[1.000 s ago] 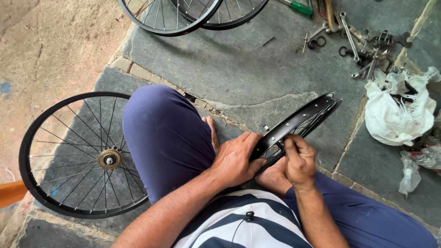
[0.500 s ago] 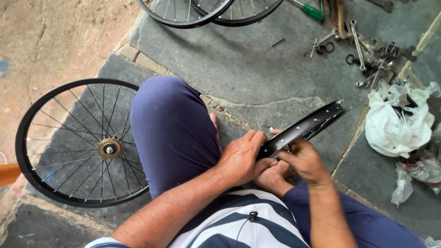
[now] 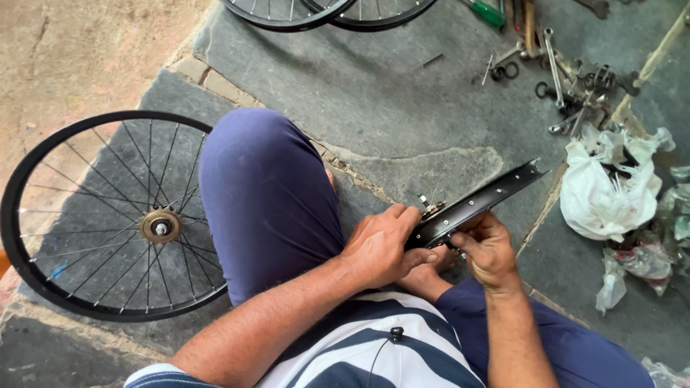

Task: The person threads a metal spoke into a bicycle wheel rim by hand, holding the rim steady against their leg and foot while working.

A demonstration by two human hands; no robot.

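Grey stone slabs [image 3: 402, 108] pave the ground, meeting bare sandy earth [image 3: 79, 57] at far left. Near the middle, the left hand [image 3: 381, 248] has its fingers wrapped around a black wheel rim [image 3: 478, 203], seen edge-on, while the right hand [image 3: 489, 251] pinches at its underside. A spoked wheel [image 3: 108, 215] lies flat at left. Wrenches [image 3: 568, 79] and a crumpled white bag [image 3: 611, 187] lie at far right
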